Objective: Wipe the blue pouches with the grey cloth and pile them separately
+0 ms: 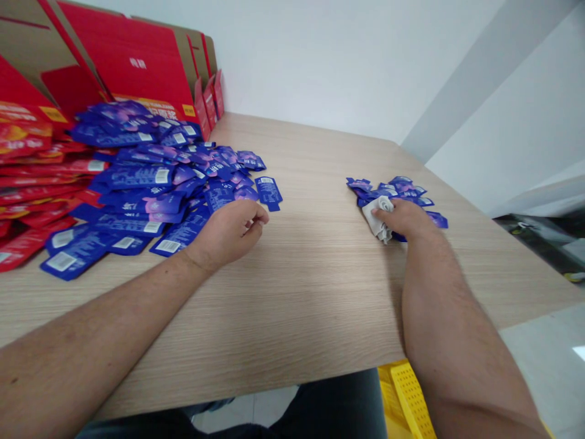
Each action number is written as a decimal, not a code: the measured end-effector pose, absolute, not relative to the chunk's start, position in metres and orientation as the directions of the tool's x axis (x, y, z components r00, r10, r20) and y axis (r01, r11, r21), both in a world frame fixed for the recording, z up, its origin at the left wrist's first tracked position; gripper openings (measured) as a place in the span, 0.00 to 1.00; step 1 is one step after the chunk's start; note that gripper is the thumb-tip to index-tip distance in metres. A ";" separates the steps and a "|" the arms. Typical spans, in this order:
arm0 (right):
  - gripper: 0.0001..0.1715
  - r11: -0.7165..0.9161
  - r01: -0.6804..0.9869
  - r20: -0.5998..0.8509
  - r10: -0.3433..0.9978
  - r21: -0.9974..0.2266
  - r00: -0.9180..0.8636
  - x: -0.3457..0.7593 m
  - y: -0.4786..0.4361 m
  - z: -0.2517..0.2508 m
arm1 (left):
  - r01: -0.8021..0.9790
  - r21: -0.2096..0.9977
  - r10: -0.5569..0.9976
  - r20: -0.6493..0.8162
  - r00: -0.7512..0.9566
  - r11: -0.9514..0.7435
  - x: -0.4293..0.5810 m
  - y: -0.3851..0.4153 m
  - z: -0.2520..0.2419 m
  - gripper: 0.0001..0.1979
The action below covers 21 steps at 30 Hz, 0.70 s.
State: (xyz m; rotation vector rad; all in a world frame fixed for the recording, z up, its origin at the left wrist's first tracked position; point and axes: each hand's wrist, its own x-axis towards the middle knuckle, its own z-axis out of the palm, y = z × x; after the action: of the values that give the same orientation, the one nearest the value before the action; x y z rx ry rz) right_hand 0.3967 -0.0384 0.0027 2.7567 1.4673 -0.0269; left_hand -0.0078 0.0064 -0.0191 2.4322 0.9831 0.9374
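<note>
My right hand (402, 216) is wrapped round a crumpled white cloth (378, 218), at a small group of blue packets (402, 188) on the right of the table. My left hand (242, 227) has its fingers curled in, just right of a large heap of blue packets (155, 177); whether anything small is between its fingertips is hidden. One blue packet (269, 191) lies flat beyond that hand, at the heap's right edge.
Red packets (41, 189) are stacked at the far left. Red cardboard boxes (128, 55) stand behind the heap against the wall. A yellow basket (409, 396) is below the table's front edge (274, 387). Dark items (543, 241) lie beyond the right edge.
</note>
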 end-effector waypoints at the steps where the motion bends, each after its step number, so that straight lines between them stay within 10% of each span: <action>1: 0.30 -0.557 0.830 -0.026 0.830 0.006 0.557 0.397 -0.038 0.003 | 0.480 0.533 0.713 0.444 0.542 -0.697 -0.008 0.006 -0.019 0.08; 21: 0.33 -0.577 0.817 -0.038 0.817 -0.008 0.576 0.405 -0.038 0.001 | 0.455 0.538 0.696 0.438 0.568 -0.710 -0.007 0.006 -0.021 0.08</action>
State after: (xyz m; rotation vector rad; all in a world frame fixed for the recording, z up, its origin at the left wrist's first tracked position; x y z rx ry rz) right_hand 0.4047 -0.0376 0.0013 2.7793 1.4406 -0.0590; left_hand -0.0066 0.0058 -0.0213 2.4385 0.9360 0.9141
